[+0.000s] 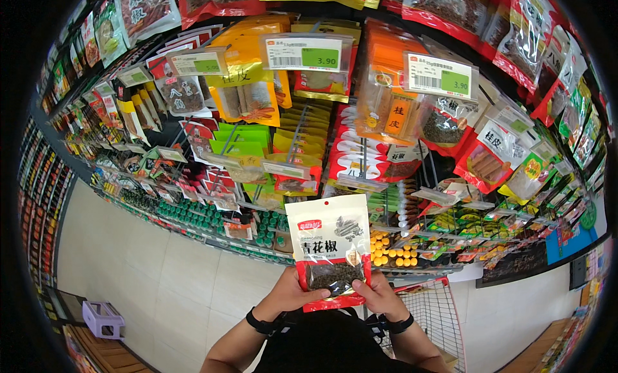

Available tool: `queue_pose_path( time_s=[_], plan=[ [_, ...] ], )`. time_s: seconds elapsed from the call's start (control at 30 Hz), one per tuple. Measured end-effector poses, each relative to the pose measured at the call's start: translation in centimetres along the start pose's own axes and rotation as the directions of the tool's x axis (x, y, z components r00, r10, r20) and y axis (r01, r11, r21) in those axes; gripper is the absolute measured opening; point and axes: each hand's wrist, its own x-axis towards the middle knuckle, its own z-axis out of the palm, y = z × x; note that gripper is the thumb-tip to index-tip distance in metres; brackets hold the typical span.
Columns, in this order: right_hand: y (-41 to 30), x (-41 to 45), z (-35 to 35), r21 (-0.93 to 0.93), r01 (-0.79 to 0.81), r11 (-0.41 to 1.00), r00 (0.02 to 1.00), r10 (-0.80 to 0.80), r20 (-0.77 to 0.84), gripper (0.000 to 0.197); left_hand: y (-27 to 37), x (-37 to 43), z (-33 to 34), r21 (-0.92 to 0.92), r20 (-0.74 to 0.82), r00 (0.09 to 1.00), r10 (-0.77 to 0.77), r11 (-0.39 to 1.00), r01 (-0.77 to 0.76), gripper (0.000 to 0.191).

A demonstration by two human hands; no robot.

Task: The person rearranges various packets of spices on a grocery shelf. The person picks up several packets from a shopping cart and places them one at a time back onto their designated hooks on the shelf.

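A white and red packet of green Sichuan peppercorns (330, 252) is held upright between both hands, its printed front facing the camera and dark peppercorns showing through its clear window. My left hand (297, 291) grips the lower left edge, thumb across the front. At the lower right edge, my right hand (379, 293) pinches the same packet, thumb on the window. Both wrists wear black bands. Just beyond the packet hang rows of spice packets on hooks, among them an orange packet of cinnamon bark (393, 112) and a yellow one (244, 95).
Price tag holders (306, 54) jut from the hooks. Green-capped bottles (193, 221) and yellow-capped bottles (393, 252) stand on lower shelves. A wire shopping cart with red trim (432, 315) is at my right. A lilac plastic stool (103, 320) stands on the tiled floor at left.
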Motion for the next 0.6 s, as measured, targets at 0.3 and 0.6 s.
queue_pose_path(
  time_s=[0.3,0.6],
  plan=[
    [0.4,-1.4,-1.7,-0.031,-0.107,0.994,0.994,0.106,-0.042,0.025,-0.5,0.0,1.1,0.124,0.104,0.992,-0.065,0.991,0.051,0.026],
    [-0.5,-1.5,-3.0,-0.065,-0.183,0.981,0.973,0.190,0.128,0.027,-1.7,-0.1,2.3,0.144,0.074,0.997,0.016,0.989,-0.026,0.025]
  ],
)
